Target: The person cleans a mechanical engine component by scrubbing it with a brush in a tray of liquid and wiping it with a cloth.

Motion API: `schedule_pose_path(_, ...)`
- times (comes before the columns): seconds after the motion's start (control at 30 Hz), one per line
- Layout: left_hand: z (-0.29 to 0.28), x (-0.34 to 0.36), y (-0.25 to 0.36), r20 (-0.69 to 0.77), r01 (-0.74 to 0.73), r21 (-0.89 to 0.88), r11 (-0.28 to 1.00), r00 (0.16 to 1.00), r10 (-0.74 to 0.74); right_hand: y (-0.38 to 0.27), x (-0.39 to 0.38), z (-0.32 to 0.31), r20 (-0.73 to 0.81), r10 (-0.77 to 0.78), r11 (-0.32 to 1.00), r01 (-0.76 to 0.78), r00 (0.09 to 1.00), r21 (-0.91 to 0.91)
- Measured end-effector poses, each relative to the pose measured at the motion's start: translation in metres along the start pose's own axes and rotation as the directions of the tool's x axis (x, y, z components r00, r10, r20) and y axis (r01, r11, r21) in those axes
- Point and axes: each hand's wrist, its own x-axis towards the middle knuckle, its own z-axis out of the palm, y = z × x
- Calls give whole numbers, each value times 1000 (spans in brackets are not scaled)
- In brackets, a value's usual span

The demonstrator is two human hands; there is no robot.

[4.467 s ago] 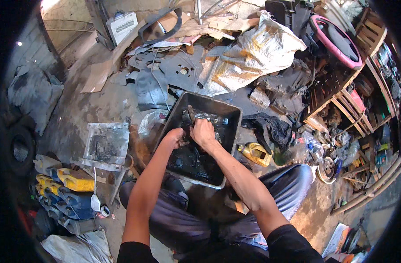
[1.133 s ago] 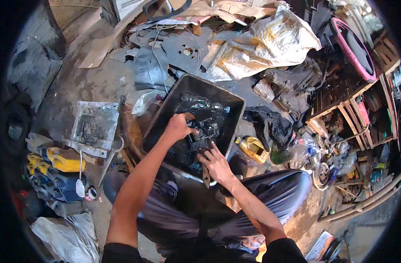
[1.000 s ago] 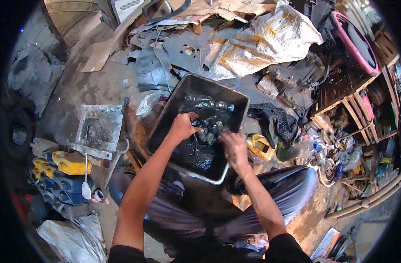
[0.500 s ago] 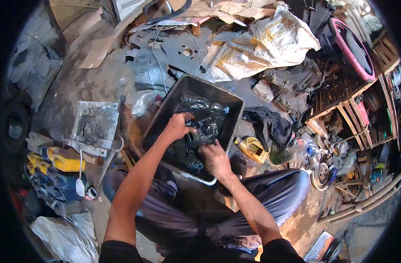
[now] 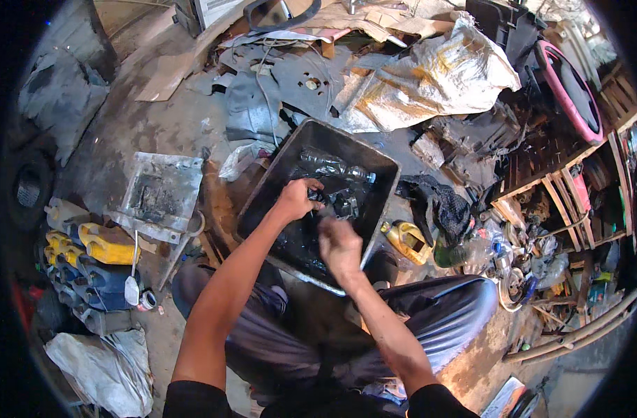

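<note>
Holds with the left hand (image 5: pixel 297 200) a wet dark part (image 5: pixel 343 202), with the thumb and fingers curved part way around its left end. Has the right hand (image 5: pixel 341 244) over the black tub (image 5: pixel 288 167), toward the near right corner, with the fingers seemingly folded in but blurred; cannot tell how far open, nor about any object inside it. Close to the middle of the tub, slightly toward the far edge: the dark part, of unclear outline. Just beyond, along the far edge: a clear plastic bottle (image 5: pixel 323 161) on its side, with its cap toward the far right corner. Outside the right edge, on the floor (image 5: pixel 137 132): a yellow jerrycan (image 5: pixel 407 244) and, near the far right corner, a black mesh cloth (image 5: pixel 444 207). Past the far edge: a white sack (image 5: pixel 433 80) with yellow stains. Well apart from the left edge: a grey metal panel (image 5: pixel 158 198).
</note>
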Motion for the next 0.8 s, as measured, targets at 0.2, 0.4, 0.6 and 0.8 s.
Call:
schedule_pose_path(0.2, 0, -1, 9, 26, 13, 4, 1000, 1000, -13, -1, -9, -8, 81, 57, 947, -28, 995, -320)
schedule_pose_path(0.4, -1, -3, 2, 3, 54, 12, 998, 999, -54, -9, 2, -4, -20, 93, 962, -95, 995, -257)
schedule_pose_path(0.6, -2, -1, 14, 10, 13, 38, 999, 1000, -13, -13, 5, -14, 66, 150, 943, -122, 987, -309)
schedule_pose_path(0.8, 3, 3, -1, -2, -55, 25, 998, 999, 55, -19, -3, 0, 310, 247, 842, -46, 918, -537)
